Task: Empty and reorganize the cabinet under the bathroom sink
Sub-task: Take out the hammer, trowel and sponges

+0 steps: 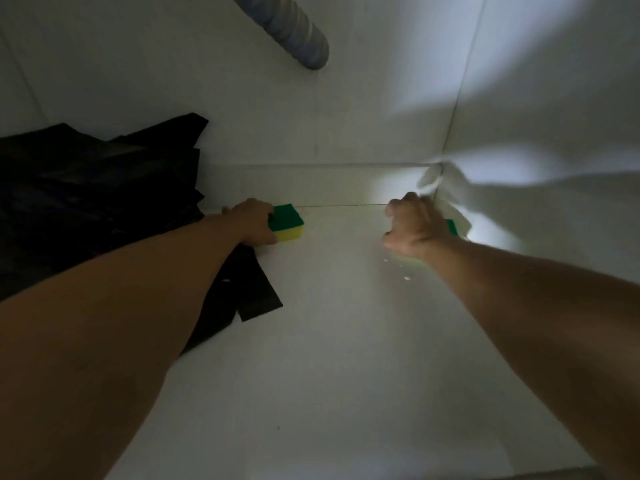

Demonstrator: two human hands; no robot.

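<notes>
Two hands (254, 221) (414, 226) grip unlabelled sponges (287, 221) (452, 227).

Two bare forearms, no sleeves or jewellery

Two bare forearms reach toward mid-frame; left hand (254, 221) and right hand (414, 225) both have curled fingers.

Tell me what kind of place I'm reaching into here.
Probably the inside of a cabinet under a sink: white panel walls, a corrugated drain hose overhead, and a scrubbing sponge beside black plastic bags.
</notes>
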